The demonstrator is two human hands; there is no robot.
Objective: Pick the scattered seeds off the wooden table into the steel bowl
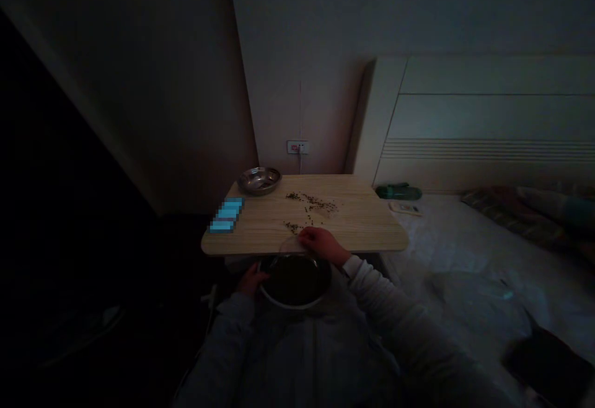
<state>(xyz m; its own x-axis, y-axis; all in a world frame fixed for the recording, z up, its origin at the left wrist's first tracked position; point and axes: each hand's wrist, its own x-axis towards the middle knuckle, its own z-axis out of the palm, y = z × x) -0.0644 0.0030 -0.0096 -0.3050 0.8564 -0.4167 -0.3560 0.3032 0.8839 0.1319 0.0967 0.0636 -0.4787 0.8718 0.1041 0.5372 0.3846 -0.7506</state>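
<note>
One lit screen (227, 216) pixelated, unreadable; left fingers (261, 276) on white-rimmed bowl (292, 305).

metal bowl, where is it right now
In the head view, the metal bowl sits at the far left corner of the table, left of the scattered dark bits.

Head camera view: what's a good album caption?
Left hand on a bowl, right hand beside grains scattered across a pale tabletop.
</note>
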